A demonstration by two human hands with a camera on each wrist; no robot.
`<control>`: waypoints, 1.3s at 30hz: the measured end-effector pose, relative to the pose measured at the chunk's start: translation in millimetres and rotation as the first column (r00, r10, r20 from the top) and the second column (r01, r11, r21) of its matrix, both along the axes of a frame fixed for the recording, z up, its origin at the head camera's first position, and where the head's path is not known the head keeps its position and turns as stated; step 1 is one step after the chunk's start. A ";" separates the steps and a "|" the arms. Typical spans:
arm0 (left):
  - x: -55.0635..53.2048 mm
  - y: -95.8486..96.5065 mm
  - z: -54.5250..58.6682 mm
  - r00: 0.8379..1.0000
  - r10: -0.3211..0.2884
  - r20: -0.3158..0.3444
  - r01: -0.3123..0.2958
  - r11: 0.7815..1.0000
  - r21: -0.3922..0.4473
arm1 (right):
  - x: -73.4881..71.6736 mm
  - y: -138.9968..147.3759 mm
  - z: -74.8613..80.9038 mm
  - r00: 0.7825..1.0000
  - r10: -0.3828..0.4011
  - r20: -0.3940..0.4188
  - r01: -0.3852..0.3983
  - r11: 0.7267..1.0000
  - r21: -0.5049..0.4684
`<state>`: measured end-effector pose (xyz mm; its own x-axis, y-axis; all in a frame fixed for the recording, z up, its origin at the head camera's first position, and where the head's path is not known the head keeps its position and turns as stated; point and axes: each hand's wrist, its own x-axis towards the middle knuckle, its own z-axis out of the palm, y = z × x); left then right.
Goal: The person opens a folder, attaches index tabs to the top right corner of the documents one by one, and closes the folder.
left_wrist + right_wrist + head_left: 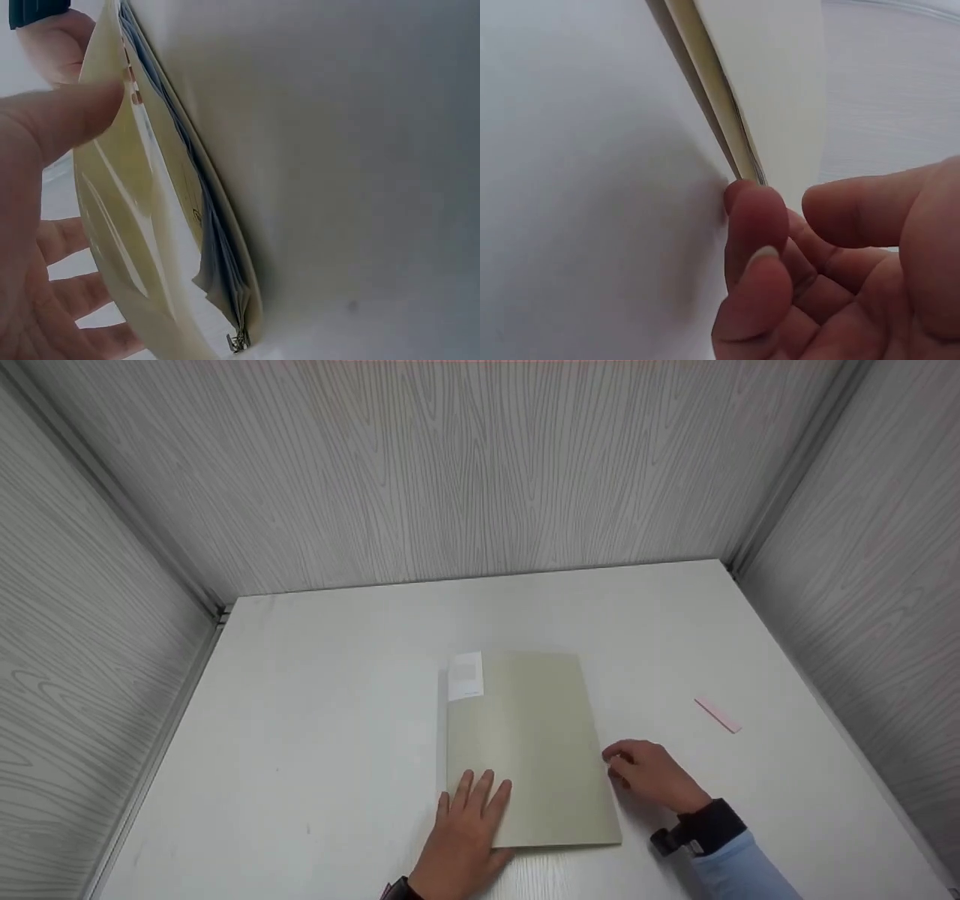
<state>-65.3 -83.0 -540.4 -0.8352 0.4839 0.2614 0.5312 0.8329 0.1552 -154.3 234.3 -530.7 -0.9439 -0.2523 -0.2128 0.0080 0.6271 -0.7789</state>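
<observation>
head view: folder point(540, 750) is mid-table point(330, 720), cover down, so shutting it looks mostly done, but its near edge gapes with papers point(214, 225) inside. what's left, can't tell. left hand point(461, 844) lies spread on it, gripping nothing; right hand point(652, 772) is loosely bent by the right edge, unclenched. wide room left; pink strip point(718, 715) off right.

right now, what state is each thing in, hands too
Folder: cover closed, near edge gaping
Papers: inside the folder, edges showing
White label: at folder's far left corner
Pink strip: lying apart from the folder
Left hand: fingers spread on folder
Right hand: fingers curled at folder's right edge
</observation>
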 end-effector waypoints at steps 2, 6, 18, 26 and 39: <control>-0.8 -0.4 1.0 1.000 -0.007 -0.017 0.007 1.000 0.020 | -0.9 -1.5 -1.2 1.000 0.011 -0.008 -0.011 1.000 -0.002; -2.4 -4.8 5.4 0.999 -0.023 -0.042 0.029 0.988 0.150 | -0.5 -4.6 0.1 0.998 0.013 -0.069 -0.011 0.999 0.033; -2.3 -23.6 14.0 0.977 0.104 0.186 -0.192 0.806 0.560 | 2.1 -41.7 15.3 0.931 0.133 -0.341 -0.015 0.945 0.328; -4.8 -31.4 12.1 0.928 0.002 0.373 -0.294 0.617 0.730 | -5.7 -61.6 15.5 0.903 0.283 -0.322 -0.093 0.862 0.498; 0.7 -48.4 21.9 0.964 0.047 0.263 -0.236 0.613 0.755 | -13.2 -63.2 1.8 0.948 0.278 -0.154 -0.161 0.838 0.522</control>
